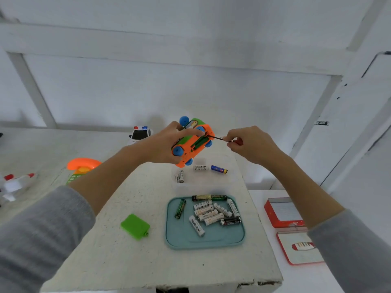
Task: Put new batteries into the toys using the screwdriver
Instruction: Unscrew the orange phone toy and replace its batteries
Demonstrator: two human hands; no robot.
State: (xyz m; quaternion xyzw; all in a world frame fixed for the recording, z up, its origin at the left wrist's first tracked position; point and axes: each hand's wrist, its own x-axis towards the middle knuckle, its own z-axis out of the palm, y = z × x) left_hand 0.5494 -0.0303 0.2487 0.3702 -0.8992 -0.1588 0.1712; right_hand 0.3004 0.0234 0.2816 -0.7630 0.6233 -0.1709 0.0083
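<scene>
Above the middle of the pale speckled surface (131,197), an orange-and-green plastic toy car with blue wheels (191,142) is held in the air, underside turned toward the viewer, its battery bay open. The left hand (163,144) has its grip curled round the car body. The right hand (251,142) pinches a thin dark-shafted screwdriver with a red handle (224,140), whose tip reaches into the bay's edge.

Below, three loose batteries (201,170) lie on the surface; nearer sits a teal tray of mixed AA batteries (213,240), and left of it the green plastic battery cover (135,226).

The tip could slip, I judge, because the car hangs unsupported and may twist in the grip; a freed cell could drop and roll off. Old and new cells lie near each other, inviting a mix-up.
</scene>
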